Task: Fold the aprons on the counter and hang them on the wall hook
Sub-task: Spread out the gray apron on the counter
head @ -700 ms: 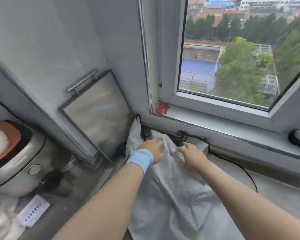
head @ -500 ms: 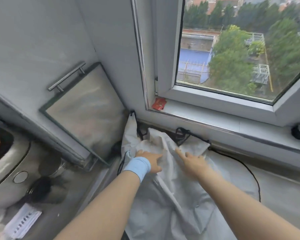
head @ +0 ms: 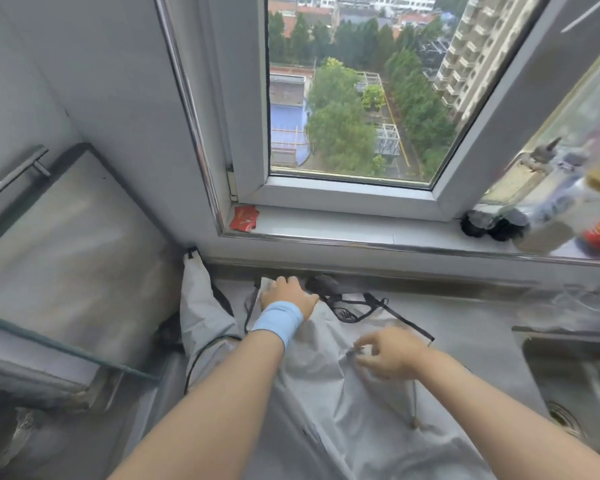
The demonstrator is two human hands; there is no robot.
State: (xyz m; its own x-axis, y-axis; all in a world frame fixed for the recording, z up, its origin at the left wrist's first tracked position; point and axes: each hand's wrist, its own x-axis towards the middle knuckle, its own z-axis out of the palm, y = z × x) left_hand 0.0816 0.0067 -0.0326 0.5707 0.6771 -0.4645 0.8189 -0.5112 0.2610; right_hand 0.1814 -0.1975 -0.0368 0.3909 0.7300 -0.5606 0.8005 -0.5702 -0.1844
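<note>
A pale grey apron [head: 329, 403] with black trim and black straps [head: 347, 306] lies spread on the counter below the window. One corner of it [head: 196, 289] runs up into the wall corner at the left. My left hand [head: 286, 292], with a light blue wristband, presses flat on the apron's top edge near the wall. My right hand [head: 390, 353] sits lower and to the right, its fingers pinching a fold of the apron cloth. No wall hook shows in this view.
A glass-and-metal panel with a bar handle [head: 59, 237] leans at the left. A steel sink [head: 575, 379] lies at the right. Bottles and jars [head: 548, 216] crowd the right of the window sill [head: 361, 230]; a red packet [head: 245, 218] lies at its left end.
My view has swung right and up. My left hand slid up to the apron's top edge. My right hand drew back toward me and closed on a fold of cloth.
</note>
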